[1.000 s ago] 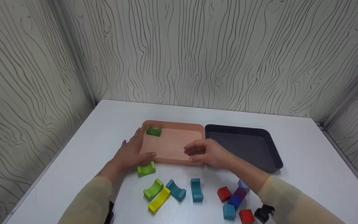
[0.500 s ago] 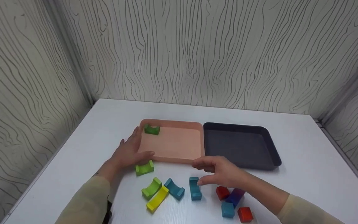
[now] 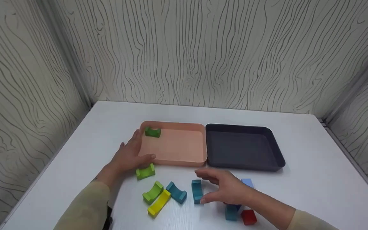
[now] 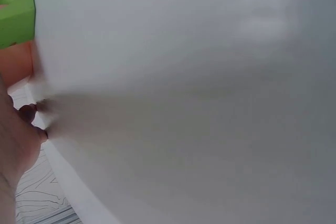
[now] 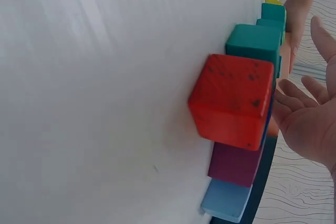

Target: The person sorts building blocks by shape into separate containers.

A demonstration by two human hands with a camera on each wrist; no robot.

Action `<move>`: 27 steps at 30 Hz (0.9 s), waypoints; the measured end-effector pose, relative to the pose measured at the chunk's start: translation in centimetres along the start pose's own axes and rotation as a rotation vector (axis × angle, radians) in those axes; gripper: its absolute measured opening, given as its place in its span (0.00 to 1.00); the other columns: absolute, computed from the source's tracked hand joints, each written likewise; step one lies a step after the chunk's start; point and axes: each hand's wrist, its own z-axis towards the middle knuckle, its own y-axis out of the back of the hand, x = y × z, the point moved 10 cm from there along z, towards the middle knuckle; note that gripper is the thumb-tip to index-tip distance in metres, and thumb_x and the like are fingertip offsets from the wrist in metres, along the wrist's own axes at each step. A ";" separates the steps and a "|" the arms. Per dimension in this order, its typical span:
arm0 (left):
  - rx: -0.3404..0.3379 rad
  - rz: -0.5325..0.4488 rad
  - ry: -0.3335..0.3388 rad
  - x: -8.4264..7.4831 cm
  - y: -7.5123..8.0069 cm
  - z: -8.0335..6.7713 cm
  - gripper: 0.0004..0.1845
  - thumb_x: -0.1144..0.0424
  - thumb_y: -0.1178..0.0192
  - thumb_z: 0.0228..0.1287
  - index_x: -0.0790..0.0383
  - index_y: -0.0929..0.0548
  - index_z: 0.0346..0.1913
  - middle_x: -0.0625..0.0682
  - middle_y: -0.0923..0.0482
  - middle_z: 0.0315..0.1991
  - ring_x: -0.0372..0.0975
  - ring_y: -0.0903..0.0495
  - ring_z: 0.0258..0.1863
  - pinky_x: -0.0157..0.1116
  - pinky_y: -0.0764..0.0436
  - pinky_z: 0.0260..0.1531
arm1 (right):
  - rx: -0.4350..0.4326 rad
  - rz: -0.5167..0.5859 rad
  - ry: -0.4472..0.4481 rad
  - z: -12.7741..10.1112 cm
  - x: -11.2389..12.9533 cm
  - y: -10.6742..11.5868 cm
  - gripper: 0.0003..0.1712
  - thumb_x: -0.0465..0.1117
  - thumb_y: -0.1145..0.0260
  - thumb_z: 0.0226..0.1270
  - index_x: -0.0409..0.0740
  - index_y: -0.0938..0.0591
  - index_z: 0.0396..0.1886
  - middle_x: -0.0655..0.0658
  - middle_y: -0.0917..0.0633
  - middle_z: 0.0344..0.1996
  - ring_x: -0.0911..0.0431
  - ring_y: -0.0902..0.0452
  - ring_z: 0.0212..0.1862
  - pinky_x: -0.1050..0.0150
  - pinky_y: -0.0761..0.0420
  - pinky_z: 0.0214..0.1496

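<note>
Hands apart: left hand (image 3: pixel 129 155) flat against pink tray (image 3: pixel 174 161), right hand (image 3: pixel 227 188) loosely spread beside teal block (image 3: pixel 196 191).

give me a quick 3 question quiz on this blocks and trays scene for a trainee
1. True or false: the dark tray has a block in it.
2. Which block is the right hand nearest to? A) the yellow block B) the upright teal block C) the green block in the tray
3. Fill in: the left hand rests against the ____ tray.

Key:
1. False; it holds nothing, while the pink tray holds one green block.
2. B, the upright teal block; the thumb is at its near end, though actual contact is unclear.
3. pink
</note>
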 end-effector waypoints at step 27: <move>0.007 -0.002 -0.008 0.3 -0.1 0.1 0.63 0.28 0.40 0.66 0.53 0.66 0.87 0.58 0.62 0.87 0.57 0.52 0.84 0.67 0.61 0.78 | -0.020 -0.035 0.013 0.3 -1.1 -0.7 0.52 0.48 0.14 0.57 0.52 0.29 0.80 0.50 0.21 0.72 0.54 0.28 0.74 0.54 0.31 0.76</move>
